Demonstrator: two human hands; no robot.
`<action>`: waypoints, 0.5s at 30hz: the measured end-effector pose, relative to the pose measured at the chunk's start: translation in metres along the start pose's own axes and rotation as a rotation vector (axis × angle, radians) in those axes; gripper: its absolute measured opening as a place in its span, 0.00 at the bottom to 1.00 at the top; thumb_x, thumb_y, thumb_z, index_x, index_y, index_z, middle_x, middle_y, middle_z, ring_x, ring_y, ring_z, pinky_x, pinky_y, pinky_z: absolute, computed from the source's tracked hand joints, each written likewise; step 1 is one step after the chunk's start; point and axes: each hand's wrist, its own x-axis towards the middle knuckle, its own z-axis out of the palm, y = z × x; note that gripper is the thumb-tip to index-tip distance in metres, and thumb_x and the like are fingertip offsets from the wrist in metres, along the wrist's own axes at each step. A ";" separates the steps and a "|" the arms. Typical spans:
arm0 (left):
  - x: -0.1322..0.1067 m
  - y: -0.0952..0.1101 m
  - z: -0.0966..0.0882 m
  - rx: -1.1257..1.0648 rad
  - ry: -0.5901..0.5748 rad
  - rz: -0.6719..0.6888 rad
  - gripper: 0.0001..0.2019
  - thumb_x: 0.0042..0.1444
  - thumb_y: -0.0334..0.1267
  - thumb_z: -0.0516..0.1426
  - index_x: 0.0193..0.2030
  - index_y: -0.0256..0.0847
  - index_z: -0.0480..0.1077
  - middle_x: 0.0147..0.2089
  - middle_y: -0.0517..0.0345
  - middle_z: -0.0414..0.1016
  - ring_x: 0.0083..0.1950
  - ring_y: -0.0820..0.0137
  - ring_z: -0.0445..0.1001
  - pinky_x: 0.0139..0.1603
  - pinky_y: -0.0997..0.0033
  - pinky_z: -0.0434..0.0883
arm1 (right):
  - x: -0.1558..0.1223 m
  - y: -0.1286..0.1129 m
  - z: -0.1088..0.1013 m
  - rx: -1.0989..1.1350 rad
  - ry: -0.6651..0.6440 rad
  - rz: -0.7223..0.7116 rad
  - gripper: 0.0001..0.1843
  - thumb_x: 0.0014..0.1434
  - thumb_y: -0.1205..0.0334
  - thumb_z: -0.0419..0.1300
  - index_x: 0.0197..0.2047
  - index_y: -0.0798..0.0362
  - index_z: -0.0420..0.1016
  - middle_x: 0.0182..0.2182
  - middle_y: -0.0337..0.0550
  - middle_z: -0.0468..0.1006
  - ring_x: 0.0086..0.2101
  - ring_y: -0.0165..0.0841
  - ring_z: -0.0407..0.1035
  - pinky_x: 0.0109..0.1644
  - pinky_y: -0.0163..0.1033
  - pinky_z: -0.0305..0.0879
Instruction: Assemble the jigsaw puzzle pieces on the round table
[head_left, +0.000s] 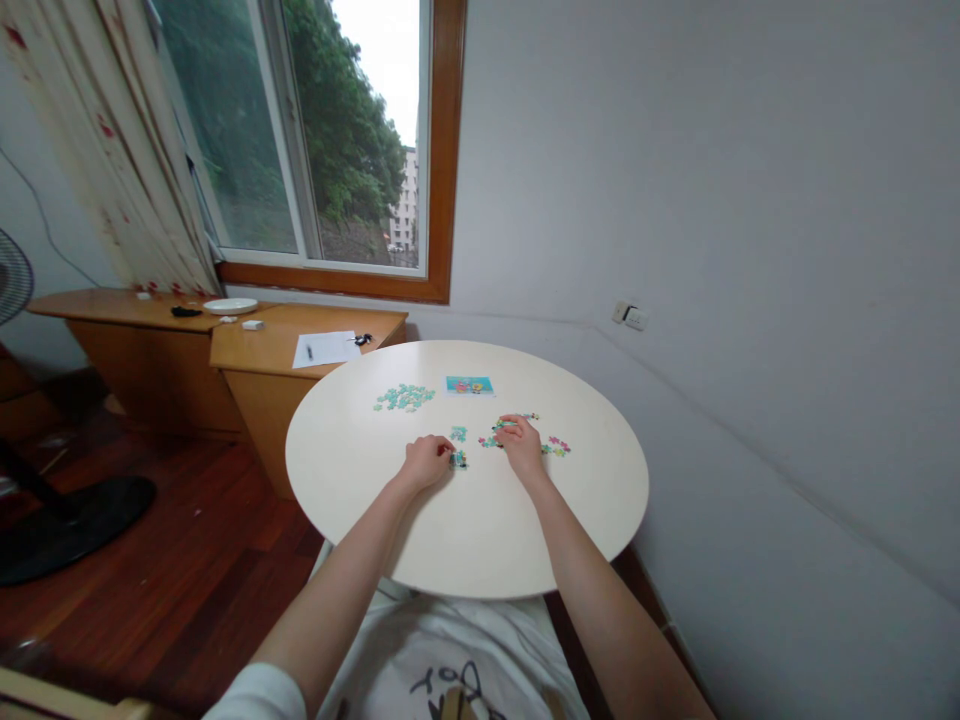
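Head view, places taken from the picture card (pixel 470 386), long axis crosswise on the desk (pixel 600 500). Left of card: loose puzzle pieces (pixel 405 398), pointing various ways. Nearer the wearer than card, to its left: left hand (pixel 430 461), fingers curled; grip cannot be told. At its fingertips: dark-patterned cluster (pixel 460 461), long axis unclear. Between that and card: green cluster (pixel 458 434). Nearer than card, to its right: right hand (pixel 519 445), fingers bent over mixed pieces (pixel 489 441); grip cannot be told. Farther right of card, beside that hand: pink pieces (pixel 559 445).
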 end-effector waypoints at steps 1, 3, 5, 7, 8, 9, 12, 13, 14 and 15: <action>0.000 0.000 0.000 0.000 0.001 -0.001 0.15 0.53 0.31 0.50 0.41 0.43 0.76 0.42 0.55 0.79 0.45 0.62 0.74 0.48 0.65 0.65 | 0.000 -0.001 0.000 0.017 0.005 0.002 0.21 0.36 0.53 0.64 0.34 0.54 0.68 0.21 0.37 0.71 0.24 0.33 0.71 0.29 0.37 0.64; 0.000 0.001 -0.001 -0.003 0.000 -0.001 0.15 0.53 0.31 0.50 0.41 0.43 0.76 0.42 0.54 0.79 0.45 0.62 0.74 0.48 0.65 0.65 | -0.001 -0.002 0.000 0.038 0.007 0.005 0.20 0.36 0.55 0.64 0.34 0.54 0.69 0.21 0.36 0.71 0.24 0.33 0.71 0.29 0.37 0.64; -0.001 0.001 -0.001 -0.006 -0.003 -0.001 0.15 0.54 0.31 0.50 0.41 0.42 0.77 0.42 0.54 0.79 0.44 0.62 0.74 0.47 0.65 0.65 | -0.001 -0.003 0.000 0.045 0.011 0.006 0.19 0.36 0.57 0.64 0.34 0.54 0.69 0.21 0.36 0.71 0.24 0.33 0.71 0.28 0.36 0.64; -0.001 0.002 -0.002 -0.010 -0.002 -0.001 0.15 0.53 0.31 0.50 0.41 0.42 0.77 0.41 0.54 0.79 0.44 0.62 0.74 0.47 0.65 0.65 | -0.001 -0.003 0.000 0.045 0.015 0.001 0.19 0.35 0.58 0.64 0.33 0.53 0.70 0.21 0.36 0.71 0.23 0.32 0.70 0.27 0.36 0.63; -0.001 0.002 -0.002 -0.011 -0.001 -0.001 0.14 0.53 0.31 0.50 0.40 0.42 0.77 0.41 0.54 0.79 0.44 0.62 0.74 0.47 0.65 0.65 | 0.000 -0.003 0.000 0.046 0.017 -0.001 0.19 0.35 0.58 0.65 0.33 0.53 0.70 0.21 0.36 0.71 0.23 0.31 0.69 0.26 0.36 0.63; -0.001 0.002 -0.002 -0.013 0.001 0.001 0.14 0.53 0.31 0.51 0.40 0.42 0.77 0.42 0.54 0.79 0.44 0.62 0.74 0.47 0.65 0.65 | 0.000 -0.002 0.000 0.049 0.016 -0.001 0.19 0.34 0.59 0.65 0.33 0.53 0.70 0.20 0.36 0.71 0.22 0.30 0.68 0.26 0.36 0.63; -0.001 0.001 -0.002 -0.011 0.007 0.005 0.15 0.53 0.31 0.50 0.41 0.42 0.77 0.42 0.53 0.79 0.43 0.62 0.74 0.47 0.65 0.65 | 0.001 -0.001 0.000 0.066 0.011 0.002 0.19 0.33 0.59 0.65 0.33 0.53 0.71 0.20 0.34 0.70 0.21 0.29 0.66 0.25 0.35 0.62; -0.001 0.001 -0.001 -0.010 0.007 0.004 0.15 0.53 0.31 0.50 0.41 0.42 0.77 0.42 0.53 0.79 0.43 0.62 0.74 0.47 0.65 0.65 | 0.001 0.000 0.000 0.069 0.011 0.004 0.19 0.33 0.59 0.65 0.33 0.54 0.71 0.20 0.34 0.70 0.21 0.28 0.66 0.25 0.35 0.62; -0.001 0.001 -0.001 -0.010 0.007 0.004 0.15 0.53 0.31 0.50 0.41 0.42 0.77 0.42 0.53 0.79 0.43 0.62 0.74 0.46 0.65 0.65 | 0.002 0.000 0.000 0.069 0.012 0.005 0.19 0.33 0.60 0.65 0.33 0.54 0.71 0.19 0.33 0.69 0.20 0.28 0.65 0.25 0.34 0.61; -0.001 0.001 -0.001 -0.011 0.009 0.005 0.15 0.53 0.31 0.50 0.41 0.42 0.77 0.42 0.53 0.79 0.43 0.62 0.74 0.46 0.65 0.65 | 0.002 0.001 0.000 0.065 0.014 0.005 0.19 0.33 0.60 0.65 0.33 0.54 0.71 0.19 0.33 0.69 0.20 0.27 0.65 0.25 0.34 0.61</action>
